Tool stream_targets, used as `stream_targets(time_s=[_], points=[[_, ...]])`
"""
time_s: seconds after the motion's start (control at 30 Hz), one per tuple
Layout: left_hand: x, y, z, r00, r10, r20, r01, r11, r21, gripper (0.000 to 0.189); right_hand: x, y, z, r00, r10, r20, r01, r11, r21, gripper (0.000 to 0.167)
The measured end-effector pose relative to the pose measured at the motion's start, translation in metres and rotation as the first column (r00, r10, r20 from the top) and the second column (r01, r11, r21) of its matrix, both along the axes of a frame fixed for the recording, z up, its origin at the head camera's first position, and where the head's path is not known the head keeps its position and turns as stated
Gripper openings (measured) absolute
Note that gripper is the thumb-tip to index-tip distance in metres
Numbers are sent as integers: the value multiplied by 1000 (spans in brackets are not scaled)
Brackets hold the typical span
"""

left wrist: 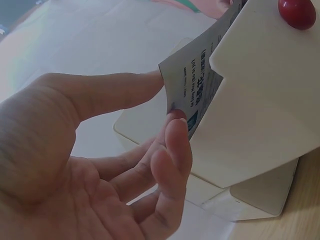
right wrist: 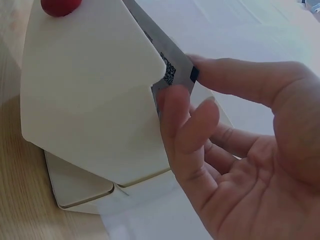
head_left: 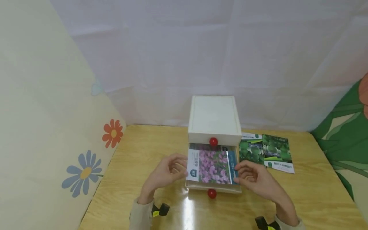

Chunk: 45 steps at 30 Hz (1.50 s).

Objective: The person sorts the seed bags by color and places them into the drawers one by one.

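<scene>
The left hand (head_left: 161,174) and right hand (head_left: 261,182) are pinching opposite edges of the flower packet (head_left: 213,166) at the extended drawer (head_left: 198,186)

1. Left hand (head_left: 165,172): bare; slender fingers (left wrist: 110,92) with rounded tips. A narrow nail edge is visible at one tip in the left wrist view.
2. Left pale beige fabric sleeve (head_left: 140,214): long, plain in colour, ending at the wrist.
3. Left black box-shaped wrist block (head_left: 164,209): small, square-edged, attached to a dark mount bearing a bright yellow-green patch (head_left: 156,213). Markings: too small to read.
4. Right hand (head_left: 257,182): bare; similar in form to the left. A nail edge is visible at one tip in the right wrist view.
5. Right pale beige fabric sleeve (head_left: 290,225): matches the left in colour; partly outside the head view.
6. Right black box-shaped wrist block (head_left: 261,222): square-edged; adjoining black mount (head_left: 275,225) with yellow-green patch, partly cropped.
</scene>
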State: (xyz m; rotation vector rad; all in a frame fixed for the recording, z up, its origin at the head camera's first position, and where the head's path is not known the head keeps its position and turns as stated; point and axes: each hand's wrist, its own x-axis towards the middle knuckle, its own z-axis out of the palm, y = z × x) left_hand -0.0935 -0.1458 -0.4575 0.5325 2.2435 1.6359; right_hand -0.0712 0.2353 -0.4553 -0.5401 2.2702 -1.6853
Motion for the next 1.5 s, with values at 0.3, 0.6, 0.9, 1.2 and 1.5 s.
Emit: stream_targets(time_s=[0.3,0.6,0.9,1.2,1.5], points=[[0,0,1,998,-24,54,26,999,-26,62,-3,6,-3,996,83,13,-83,997,0,37],[-1,0,-2,999,-39,17,40,997,-69,64,-4,7,-2,998,52,35,-54,997,46,38],[-2,3,-8,998,-26,-63,19,995,-96,31,-2,1,1,1000,-27,14,26,994,102,30],[-3,7,-9,993,-33,-113,23,996,-90,22,-3,-2,-1,998,-16,-65,26,987,161,16],[-3,10,-8,994,14,-111,-26,993,-112,23,2,-8,2,992,17,-125,10,978,210,11]])
